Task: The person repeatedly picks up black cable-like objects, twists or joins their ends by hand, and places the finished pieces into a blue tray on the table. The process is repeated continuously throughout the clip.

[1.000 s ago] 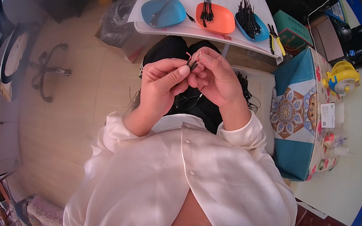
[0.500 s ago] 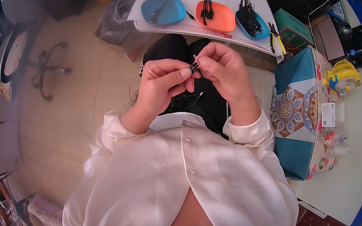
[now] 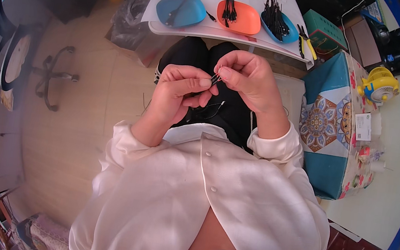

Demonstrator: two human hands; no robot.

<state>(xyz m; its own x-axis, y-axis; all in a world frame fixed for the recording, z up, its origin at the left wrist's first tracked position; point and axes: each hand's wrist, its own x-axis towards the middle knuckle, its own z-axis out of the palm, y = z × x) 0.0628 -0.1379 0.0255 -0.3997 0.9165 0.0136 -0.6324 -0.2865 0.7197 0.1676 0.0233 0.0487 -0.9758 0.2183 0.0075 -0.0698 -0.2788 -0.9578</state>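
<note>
Above my lap, my left hand [image 3: 187, 85] pinches a thin black cable [image 3: 214, 79] between thumb and forefinger. Fine reddish and pale wire ends come out of it, and the fingertips of my right hand [image 3: 244, 75] are closed on them. The rest of the cable hangs down over my dark trousers, with a pale tip [image 3: 222, 103] showing. Beyond my knees, an orange tray [image 3: 248, 24] holds several short black cables [image 3: 229, 10]. A blue tray [image 3: 289, 28] at its right is heaped with more black cables.
Another blue tray [image 3: 190, 10] with a dark cable in it stands at the left of the white table [image 3: 172, 31]. Yellow-handled pliers [image 3: 309, 46] lie by the table's right edge. A patterned cloth [image 3: 319, 120] and a yellow fan [image 3: 379, 85] are at my right.
The right fingertips have shifted slightly on the wire ends, and more of the cable shows between my hands. The left hand stays nearly in place.
</note>
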